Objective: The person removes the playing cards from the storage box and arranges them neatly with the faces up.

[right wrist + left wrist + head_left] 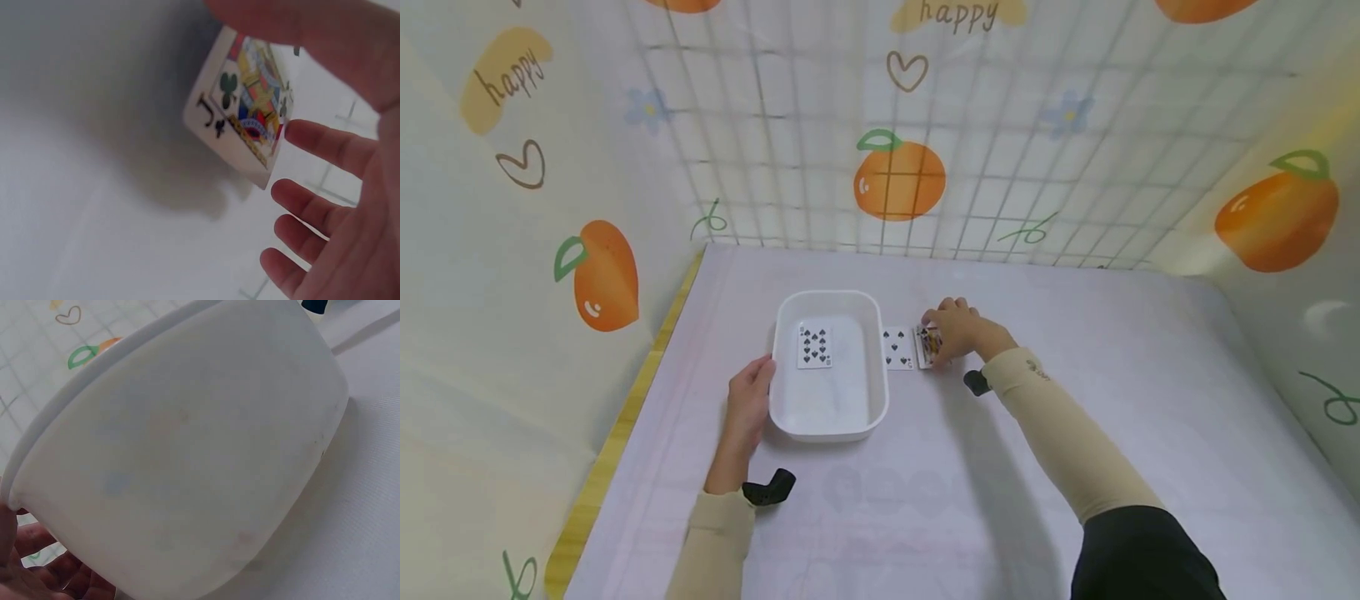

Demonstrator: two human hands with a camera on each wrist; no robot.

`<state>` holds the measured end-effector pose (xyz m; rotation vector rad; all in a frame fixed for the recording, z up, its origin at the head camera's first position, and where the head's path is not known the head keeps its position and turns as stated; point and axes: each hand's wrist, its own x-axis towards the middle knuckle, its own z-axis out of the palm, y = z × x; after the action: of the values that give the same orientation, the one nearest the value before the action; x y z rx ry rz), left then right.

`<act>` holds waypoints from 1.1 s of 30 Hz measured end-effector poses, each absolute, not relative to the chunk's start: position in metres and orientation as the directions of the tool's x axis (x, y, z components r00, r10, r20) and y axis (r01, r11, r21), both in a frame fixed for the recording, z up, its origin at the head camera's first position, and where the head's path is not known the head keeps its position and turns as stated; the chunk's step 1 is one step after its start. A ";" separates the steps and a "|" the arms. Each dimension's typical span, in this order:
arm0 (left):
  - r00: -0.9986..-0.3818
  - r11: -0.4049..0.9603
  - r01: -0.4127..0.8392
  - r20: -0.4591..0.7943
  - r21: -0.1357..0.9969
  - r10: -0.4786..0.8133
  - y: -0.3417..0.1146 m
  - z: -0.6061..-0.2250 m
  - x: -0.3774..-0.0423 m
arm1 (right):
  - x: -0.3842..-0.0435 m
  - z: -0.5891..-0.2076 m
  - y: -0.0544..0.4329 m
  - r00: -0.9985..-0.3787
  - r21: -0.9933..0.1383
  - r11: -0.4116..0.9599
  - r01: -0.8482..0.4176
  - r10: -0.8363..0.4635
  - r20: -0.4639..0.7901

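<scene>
Jack card partly covered by right hand, left hand cropped (left wrist view)

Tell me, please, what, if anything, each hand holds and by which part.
The left hand holds the white tub by its left rim; the right hand holds a jack of clubs by its edges.

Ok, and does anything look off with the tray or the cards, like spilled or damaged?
Nothing looks spilled. The spade card just right of the tray is partly hidden by its rim, so it may be tucked under; I can't tell. Dark specks mark the tray's outer side.
</scene>
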<state>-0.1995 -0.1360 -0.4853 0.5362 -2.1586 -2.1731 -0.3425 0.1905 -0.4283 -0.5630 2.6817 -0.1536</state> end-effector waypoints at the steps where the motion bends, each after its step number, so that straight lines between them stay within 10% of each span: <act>1: -0.940 -0.033 -0.217 -0.218 0.976 -0.262 -0.136 -0.485 -0.199 | -0.342 -0.428 0.190 -0.839 -0.183 0.913 -0.365 -0.408 -0.360; 33: -0.945 -0.030 -0.212 -0.213 0.977 -0.248 -0.137 -0.484 -0.201 | -0.349 -0.411 0.184 -0.837 -0.194 0.902 -0.386 -0.431 -0.337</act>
<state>-0.2007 -0.1372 -0.4841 0.5149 -2.1702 -2.1757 -0.3487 0.1840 -0.4113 -0.6000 2.6892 -0.1658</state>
